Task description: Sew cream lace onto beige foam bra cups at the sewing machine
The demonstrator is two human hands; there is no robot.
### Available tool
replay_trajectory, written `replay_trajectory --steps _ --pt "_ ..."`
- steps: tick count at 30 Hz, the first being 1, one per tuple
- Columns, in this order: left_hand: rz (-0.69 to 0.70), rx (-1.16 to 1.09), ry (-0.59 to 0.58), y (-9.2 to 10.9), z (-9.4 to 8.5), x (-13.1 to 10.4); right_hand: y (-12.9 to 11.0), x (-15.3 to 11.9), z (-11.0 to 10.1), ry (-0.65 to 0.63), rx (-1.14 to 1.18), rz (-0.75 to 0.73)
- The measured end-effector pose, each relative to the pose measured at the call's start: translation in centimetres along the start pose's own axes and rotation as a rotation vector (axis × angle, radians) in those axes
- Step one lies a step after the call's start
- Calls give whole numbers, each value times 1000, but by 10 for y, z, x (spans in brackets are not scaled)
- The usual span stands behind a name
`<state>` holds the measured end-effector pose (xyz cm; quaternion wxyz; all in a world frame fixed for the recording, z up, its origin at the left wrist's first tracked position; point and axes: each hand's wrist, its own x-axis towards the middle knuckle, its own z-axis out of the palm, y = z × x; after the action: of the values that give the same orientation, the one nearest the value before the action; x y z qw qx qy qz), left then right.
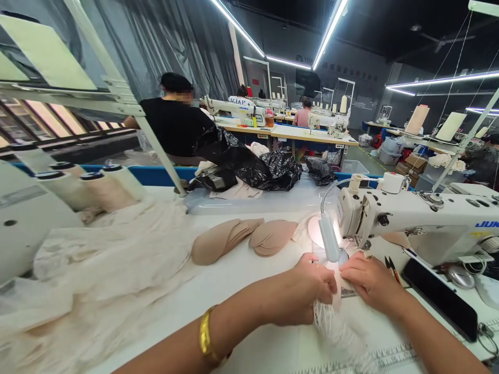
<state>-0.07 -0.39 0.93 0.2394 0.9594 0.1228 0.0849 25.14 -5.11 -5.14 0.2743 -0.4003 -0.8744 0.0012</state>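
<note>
My left hand [306, 288] is closed around a strip of pale lace-like fabric [337, 330], whose frilly end hangs below my fingers toward the table edge. My right hand [372, 280] lies with fingers stretched out on the pale cloth beside the needle area of a white sewing machine [409, 213]. The needle itself is hidden. A small lamp [329, 239] on a bent neck lights the spot between my hands. Behind it lies a light pink rounded piece [316, 229]. Two fanned stacks of beige oval pads, a left stack [218, 241] and a right stack [271, 238], rest left of the machine.
Cream fabric [117, 270] is heaped across the left of the table, near thread cones [105, 189]. A black phone [440, 298], thread snips [392, 269] and a ruler [397, 358] lie at right. Black plastic bags [265, 169] sit beyond; a person [175, 124] sits further back.
</note>
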Motion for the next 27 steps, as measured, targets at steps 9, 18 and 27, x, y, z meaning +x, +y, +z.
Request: replay_trajectory --steps 9,18,27 --pt "72 32 97 -14 7 2 3 2 2 -23 -94 41" --pt "126 47 113 -17 8 4 7 0 2 -35 -88 45" --pt "146 130 109 -28 8 9 7 -4 1 -34 -97 66"
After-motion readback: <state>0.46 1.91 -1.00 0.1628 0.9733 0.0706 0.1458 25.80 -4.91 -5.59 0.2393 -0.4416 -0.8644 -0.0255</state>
